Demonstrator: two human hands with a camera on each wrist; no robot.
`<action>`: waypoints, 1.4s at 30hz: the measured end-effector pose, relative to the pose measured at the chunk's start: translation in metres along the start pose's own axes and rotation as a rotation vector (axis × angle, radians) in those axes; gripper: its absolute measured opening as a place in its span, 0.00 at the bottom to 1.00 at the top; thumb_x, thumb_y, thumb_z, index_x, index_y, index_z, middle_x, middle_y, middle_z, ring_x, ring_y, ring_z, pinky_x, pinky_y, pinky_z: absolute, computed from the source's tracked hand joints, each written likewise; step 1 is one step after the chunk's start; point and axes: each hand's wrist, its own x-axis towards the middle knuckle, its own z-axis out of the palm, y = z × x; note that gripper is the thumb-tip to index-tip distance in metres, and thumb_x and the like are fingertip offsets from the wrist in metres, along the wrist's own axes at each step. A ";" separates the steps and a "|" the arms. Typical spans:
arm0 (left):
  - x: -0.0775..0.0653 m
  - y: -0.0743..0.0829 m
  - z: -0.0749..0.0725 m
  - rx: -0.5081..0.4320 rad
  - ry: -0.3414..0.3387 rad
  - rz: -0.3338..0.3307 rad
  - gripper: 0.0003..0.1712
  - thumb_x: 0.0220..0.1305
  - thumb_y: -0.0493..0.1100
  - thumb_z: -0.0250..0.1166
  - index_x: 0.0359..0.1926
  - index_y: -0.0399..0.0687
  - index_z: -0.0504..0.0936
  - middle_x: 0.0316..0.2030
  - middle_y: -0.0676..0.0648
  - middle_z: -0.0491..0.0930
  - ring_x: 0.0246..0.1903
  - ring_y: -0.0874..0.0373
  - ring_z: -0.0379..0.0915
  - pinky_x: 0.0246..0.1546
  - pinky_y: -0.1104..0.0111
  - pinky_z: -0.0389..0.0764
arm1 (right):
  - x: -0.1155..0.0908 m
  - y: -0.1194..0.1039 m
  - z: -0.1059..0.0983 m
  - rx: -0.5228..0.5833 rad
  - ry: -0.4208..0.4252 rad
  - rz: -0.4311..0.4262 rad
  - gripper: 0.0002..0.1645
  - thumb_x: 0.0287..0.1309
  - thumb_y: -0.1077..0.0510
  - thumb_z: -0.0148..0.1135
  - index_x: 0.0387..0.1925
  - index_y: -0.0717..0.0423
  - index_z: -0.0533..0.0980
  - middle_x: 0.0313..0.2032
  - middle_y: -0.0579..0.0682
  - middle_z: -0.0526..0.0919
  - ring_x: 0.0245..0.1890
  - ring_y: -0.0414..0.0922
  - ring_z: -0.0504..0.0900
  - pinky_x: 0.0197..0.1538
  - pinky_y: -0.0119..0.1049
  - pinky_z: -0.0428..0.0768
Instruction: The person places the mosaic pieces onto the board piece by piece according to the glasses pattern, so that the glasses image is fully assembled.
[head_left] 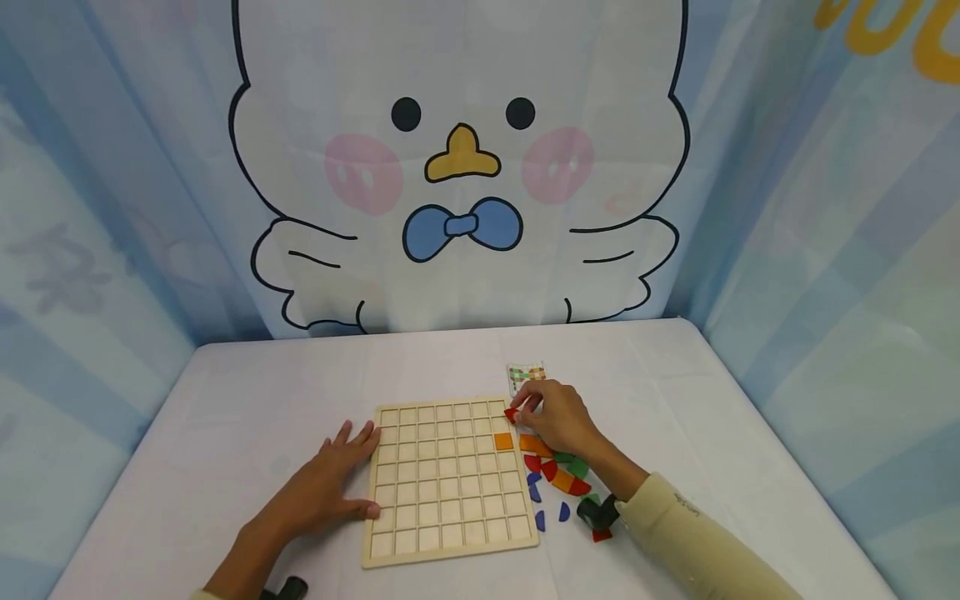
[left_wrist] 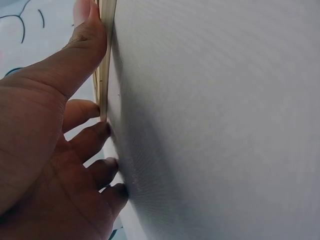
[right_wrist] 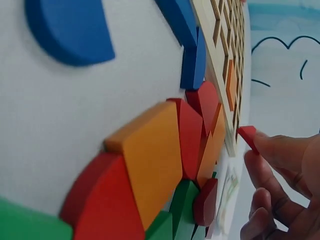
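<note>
A wooden grid board (head_left: 448,490) lies flat on the white table. My left hand (head_left: 330,479) rests at its left edge, fingers spread, with thumb and fingertips touching the frame. Between thumb and fingers, my right hand (head_left: 558,415) pinches a small red wedge-shaped block (head_left: 512,414) over the board's upper right corner. That red block shows in the right wrist view too, held apart from the pile. One orange square block (head_left: 503,442) sits in a cell of the right-hand column, below the held piece.
Loose blocks lie right of the board: orange (head_left: 562,481), red (head_left: 580,487), green (head_left: 577,468) and blue half-rounds (head_left: 565,512). A small patterned card (head_left: 527,372) lies behind the right hand. A curtain (head_left: 465,283) with a cartoon bird hangs behind the table.
</note>
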 end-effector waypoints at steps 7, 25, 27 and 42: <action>0.000 0.001 0.001 0.005 -0.002 -0.002 0.68 0.48 0.68 0.80 0.83 0.44 0.60 0.83 0.40 0.54 0.84 0.30 0.40 0.81 0.34 0.50 | -0.003 -0.005 0.007 0.000 0.011 -0.038 0.05 0.64 0.56 0.76 0.35 0.45 0.85 0.29 0.43 0.84 0.29 0.43 0.77 0.28 0.35 0.75; 0.002 0.001 0.001 0.018 0.000 -0.007 0.69 0.47 0.67 0.81 0.83 0.44 0.60 0.83 0.40 0.55 0.84 0.30 0.41 0.81 0.34 0.51 | -0.002 -0.016 0.017 -0.093 -0.006 -0.047 0.09 0.62 0.53 0.78 0.29 0.46 0.83 0.24 0.40 0.82 0.24 0.38 0.78 0.26 0.33 0.77; 0.002 0.000 0.001 0.020 0.001 -0.001 0.69 0.47 0.68 0.80 0.83 0.44 0.60 0.83 0.39 0.55 0.83 0.30 0.41 0.81 0.34 0.51 | -0.002 -0.017 0.015 -0.097 -0.014 -0.048 0.09 0.62 0.54 0.78 0.29 0.46 0.84 0.24 0.40 0.82 0.24 0.38 0.78 0.25 0.33 0.77; 0.001 0.000 0.002 0.015 0.005 0.013 0.68 0.48 0.67 0.80 0.83 0.44 0.60 0.83 0.40 0.56 0.83 0.29 0.41 0.80 0.33 0.51 | -0.010 -0.002 -0.010 -0.055 -0.013 0.073 0.04 0.60 0.54 0.78 0.36 0.45 0.88 0.29 0.43 0.83 0.32 0.42 0.78 0.35 0.33 0.78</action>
